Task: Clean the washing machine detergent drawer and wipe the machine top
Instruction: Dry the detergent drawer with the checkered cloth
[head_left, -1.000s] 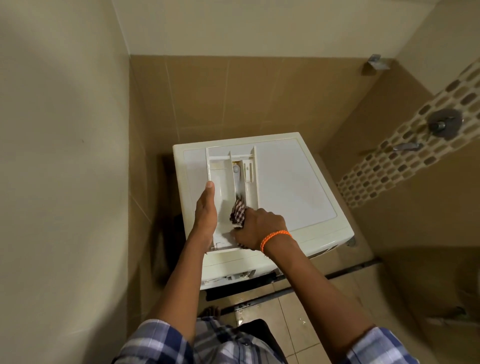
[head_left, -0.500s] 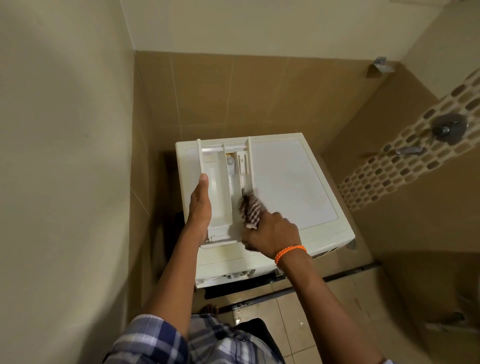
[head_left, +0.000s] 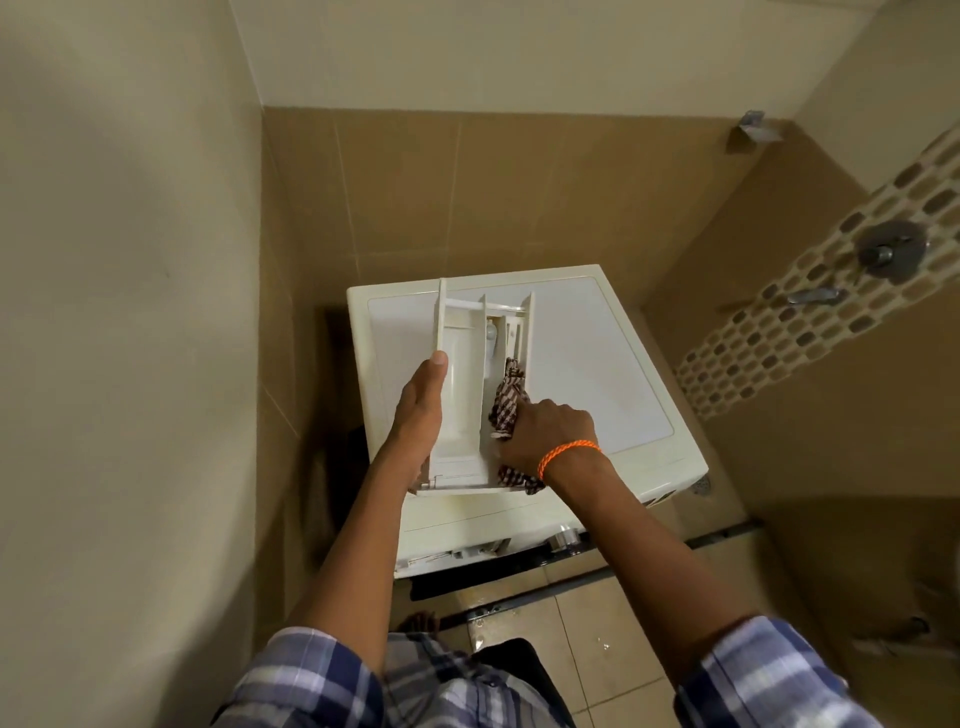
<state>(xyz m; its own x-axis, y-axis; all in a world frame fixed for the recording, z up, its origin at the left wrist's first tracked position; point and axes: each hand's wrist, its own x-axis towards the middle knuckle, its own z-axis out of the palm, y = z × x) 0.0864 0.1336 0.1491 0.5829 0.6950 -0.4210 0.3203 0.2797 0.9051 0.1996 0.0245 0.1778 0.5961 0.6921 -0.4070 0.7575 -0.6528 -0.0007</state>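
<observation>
The white detergent drawer (head_left: 462, 395) lies out of its slot on top of the white washing machine (head_left: 597, 364), its long side pointing away from me. My left hand (head_left: 418, 415) grips the drawer's left wall, thumb up along the rim. My right hand (head_left: 545, 431), with an orange band at the wrist, is shut on a brown-and-white checked cloth (head_left: 506, 402). The cloth is pushed into the drawer's right compartment, and a loose end hangs out below my wrist.
The machine stands in a tiled corner, with a beige wall (head_left: 130, 312) close on the left. A shower valve (head_left: 891, 252) and tap (head_left: 810, 296) sit on the mosaic strip at the right. Tiled floor (head_left: 597, 649) and my bare foot (head_left: 418, 621) show below the machine front.
The cloth in my right hand has slid back and forth along the drawer's right compartment. My left hand has kept its grip on the left wall; the drawer has shifted slightly.
</observation>
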